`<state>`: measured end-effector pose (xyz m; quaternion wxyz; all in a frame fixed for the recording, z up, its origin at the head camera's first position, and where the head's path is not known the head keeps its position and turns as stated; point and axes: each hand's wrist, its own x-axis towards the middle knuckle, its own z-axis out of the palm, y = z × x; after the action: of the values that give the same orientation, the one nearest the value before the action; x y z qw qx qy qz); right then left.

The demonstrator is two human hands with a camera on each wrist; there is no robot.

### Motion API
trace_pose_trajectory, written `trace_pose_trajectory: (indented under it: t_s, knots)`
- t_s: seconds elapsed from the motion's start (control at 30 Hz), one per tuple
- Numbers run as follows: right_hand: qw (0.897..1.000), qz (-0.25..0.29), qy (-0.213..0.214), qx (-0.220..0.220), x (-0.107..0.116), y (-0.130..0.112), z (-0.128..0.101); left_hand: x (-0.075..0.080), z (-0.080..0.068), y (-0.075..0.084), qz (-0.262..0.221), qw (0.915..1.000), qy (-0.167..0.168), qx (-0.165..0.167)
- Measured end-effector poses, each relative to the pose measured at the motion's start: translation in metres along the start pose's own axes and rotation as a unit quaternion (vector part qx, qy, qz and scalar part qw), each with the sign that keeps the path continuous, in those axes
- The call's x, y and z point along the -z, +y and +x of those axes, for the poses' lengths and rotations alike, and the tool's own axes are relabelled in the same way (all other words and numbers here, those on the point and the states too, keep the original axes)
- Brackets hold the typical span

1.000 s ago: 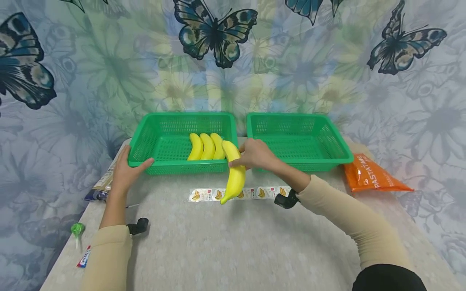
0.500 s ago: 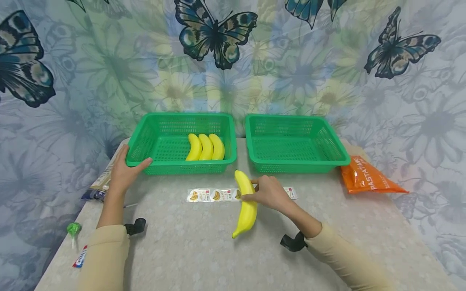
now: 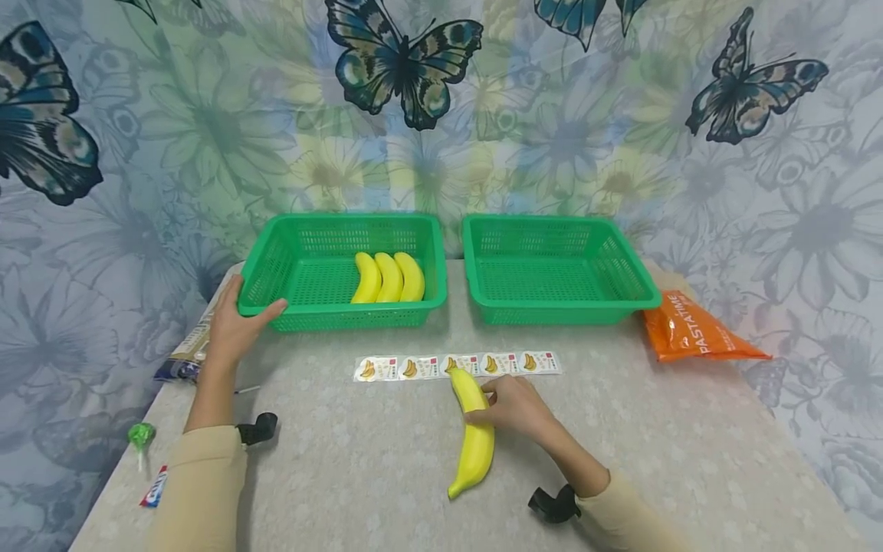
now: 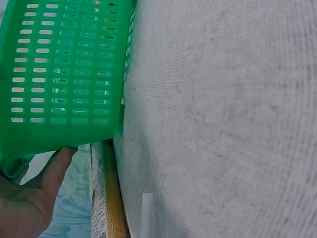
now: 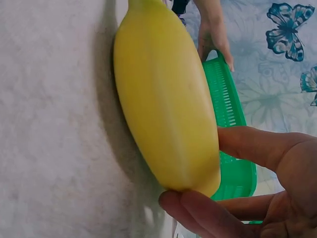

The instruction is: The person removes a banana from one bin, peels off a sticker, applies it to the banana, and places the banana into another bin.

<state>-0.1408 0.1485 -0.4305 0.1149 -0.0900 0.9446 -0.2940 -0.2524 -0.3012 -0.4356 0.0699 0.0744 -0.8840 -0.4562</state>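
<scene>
In the head view my right hand (image 3: 513,410) pinches a yellow banana (image 3: 474,445) between thumb and fingers, low over the table in front of the label strip. Seen from the right wrist, the banana (image 5: 166,99) is close up, the fingertips at its far end and side. My left hand (image 3: 234,322) holds the front left corner of the left green basket (image 3: 345,316), thumb along the rim. From the left wrist, that hand (image 4: 29,203) meets the basket's perforated wall (image 4: 64,134); some fingers are hidden. Three bananas (image 3: 389,277) lie side by side inside that basket.
A second green basket (image 3: 562,313) stands to the right, beside an orange Pastatime bag (image 3: 697,330). A strip of several banana-picture labels (image 3: 421,368) lies ahead of the held banana. At the left edge are a dark-and-tan packet (image 3: 189,356), a green lollipop (image 3: 141,435) and a small wrapper (image 3: 155,487).
My right hand has carried the banana from the left basket's front right corner toward me and slightly right, down past the label strip. The left hand stays on the basket corner.
</scene>
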Motion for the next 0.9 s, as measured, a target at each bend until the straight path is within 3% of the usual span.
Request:
trace_pose_trajectory:
  t_s: [0.5, 0.9]
  knots:
    - [0.999, 0.003, -0.024, -0.029, 0.0018, 0.0080, -0.0079, -0.0024, 0.0014, 0.0015, -0.014, 0.9998, -0.009, 0.009]
    - [0.999, 0.021, -0.012, -0.042, -0.0023, 0.0096, -0.0008, -0.0009, -0.0009, 0.0052, -0.011, 0.9999, -0.004, 0.013]
